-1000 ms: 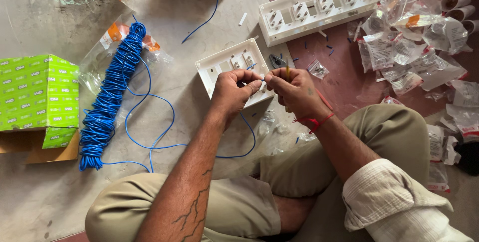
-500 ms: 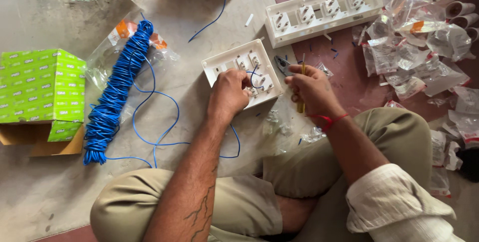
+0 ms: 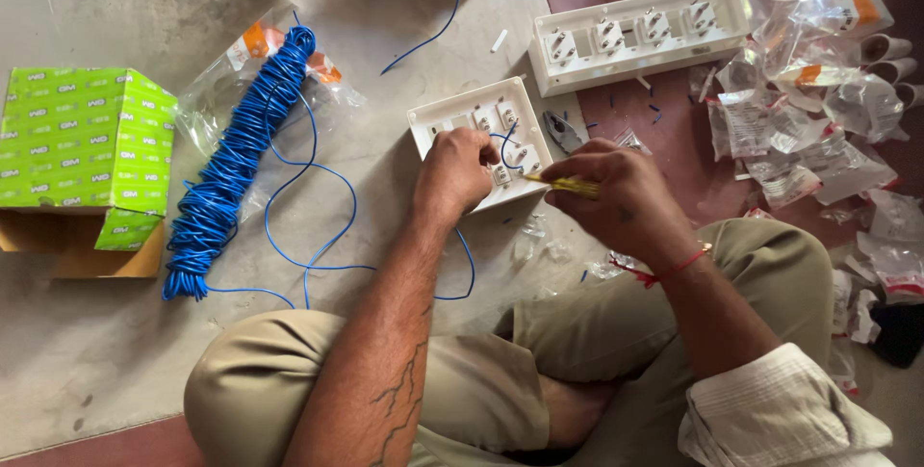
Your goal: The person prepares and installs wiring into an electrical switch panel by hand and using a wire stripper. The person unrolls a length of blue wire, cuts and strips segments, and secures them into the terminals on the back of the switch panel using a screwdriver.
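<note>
Seated cross-legged on the floor, I work on a small white switch plate (image 3: 460, 113) that lies face-down in front of my knees. My left hand (image 3: 455, 173) rests on the plate's near edge, fingers curled closed against its back; whether they pinch the wire there I cannot tell, since the knuckles cover the spot. My right hand (image 3: 616, 199) is closed around a yellow screwdriver (image 3: 563, 184), its tip pointing left toward the sockets fitted in the plate. A thin blue wire (image 3: 327, 265) runs from under my left wrist across the grey floor in loose loops to a thick blue wire coil (image 3: 234, 161), which lies on a clear plastic bag (image 3: 207, 101) to the left. A green cardboard box (image 3: 82, 144) stands just beside the coil, further left. Small pliers (image 3: 561, 129) lie just right of the plate. Beyond them is a longer white switch plate (image 3: 630, 36) holding four sockets in a row. A heap of empty clear wrappers (image 3: 818, 111) covers the red floor at the right, well apart from my hands. A red thread (image 3: 664, 268) circles my right wrist.
</note>
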